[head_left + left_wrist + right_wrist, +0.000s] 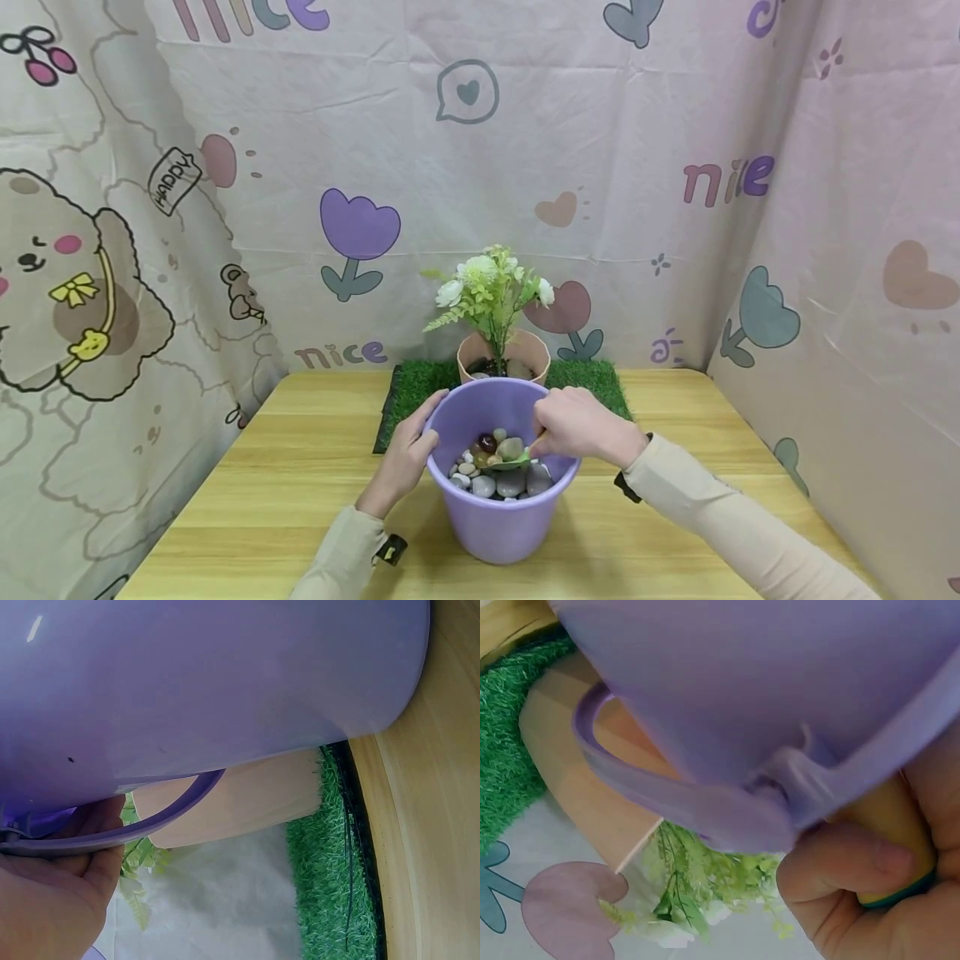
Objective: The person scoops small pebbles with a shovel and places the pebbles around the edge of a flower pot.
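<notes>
A purple bucket (501,529) stands on the table with grey, brown and white stones (483,486) inside. My left hand (401,458) grips its left rim; in the left wrist view the hand (64,900) is beside the bucket's handle (172,814). Over the bucket's right rim, my right hand (581,425) holds a small tool whose green blade (512,462) lies among the stones. The right wrist view shows the fingers of this hand (855,881) curled round the tool's yellow grip (892,832), beside the bucket's handle joint. Part of the blade is hidden by stones.
Behind the bucket, a peach pot (467,358) holds white flowers and green leaves (487,292). Green artificial turf (412,396) lies under and around it. The wooden table (300,483) extends to both sides, and a patterned cloth (465,167) hangs behind.
</notes>
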`<act>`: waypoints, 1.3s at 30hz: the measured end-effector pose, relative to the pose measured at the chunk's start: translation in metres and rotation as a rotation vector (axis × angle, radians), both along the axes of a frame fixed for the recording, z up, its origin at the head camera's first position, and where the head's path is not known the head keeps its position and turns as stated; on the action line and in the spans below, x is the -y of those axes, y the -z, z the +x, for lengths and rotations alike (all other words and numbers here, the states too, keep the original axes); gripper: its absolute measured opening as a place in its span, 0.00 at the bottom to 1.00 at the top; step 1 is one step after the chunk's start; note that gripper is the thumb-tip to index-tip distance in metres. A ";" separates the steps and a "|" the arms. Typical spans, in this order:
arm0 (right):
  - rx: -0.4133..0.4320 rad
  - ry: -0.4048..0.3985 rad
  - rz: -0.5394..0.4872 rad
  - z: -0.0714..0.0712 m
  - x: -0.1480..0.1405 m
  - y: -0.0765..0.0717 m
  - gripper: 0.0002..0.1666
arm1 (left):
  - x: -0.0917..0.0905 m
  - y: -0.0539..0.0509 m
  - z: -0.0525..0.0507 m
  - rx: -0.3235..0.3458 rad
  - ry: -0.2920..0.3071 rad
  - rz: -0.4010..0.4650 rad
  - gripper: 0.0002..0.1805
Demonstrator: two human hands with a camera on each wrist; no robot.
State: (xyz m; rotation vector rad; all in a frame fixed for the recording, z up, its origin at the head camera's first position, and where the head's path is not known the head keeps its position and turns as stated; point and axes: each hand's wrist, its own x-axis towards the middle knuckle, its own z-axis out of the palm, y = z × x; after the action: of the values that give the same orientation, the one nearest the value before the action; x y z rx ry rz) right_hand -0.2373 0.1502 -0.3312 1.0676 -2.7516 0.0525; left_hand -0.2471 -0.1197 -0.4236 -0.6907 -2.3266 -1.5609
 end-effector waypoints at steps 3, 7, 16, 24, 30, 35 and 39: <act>-0.005 0.006 -0.027 0.000 0.000 0.005 0.20 | 0.000 -0.001 0.000 0.005 0.007 0.004 0.36; -0.032 0.005 -0.046 0.001 0.001 0.010 0.19 | 0.000 0.000 0.000 0.005 0.006 -0.001 0.36; -0.092 -0.012 -0.075 0.000 0.003 0.016 0.19 | 0.001 0.001 -0.001 0.023 0.001 -0.001 0.37; -0.116 -0.051 -0.079 -0.004 0.002 0.019 0.15 | 0.002 0.003 0.000 0.031 0.000 0.004 0.37; -0.163 -0.088 -0.089 -0.003 -0.002 0.020 0.14 | 0.002 0.002 0.000 0.027 0.008 0.004 0.36; -0.212 -0.114 -0.117 -0.002 -0.005 0.020 0.18 | 0.001 0.001 0.001 0.019 0.008 -0.005 0.36; -0.265 -0.138 -0.125 -0.003 -0.008 0.020 0.22 | 0.001 0.001 0.000 0.013 0.006 -0.004 0.36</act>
State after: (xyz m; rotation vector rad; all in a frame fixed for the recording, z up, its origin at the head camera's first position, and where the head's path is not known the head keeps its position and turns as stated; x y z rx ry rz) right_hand -0.2399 0.1583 -0.3508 1.1385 -2.4050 0.0938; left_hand -0.2472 -0.1203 -0.4244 -0.6913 -2.3399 -1.5684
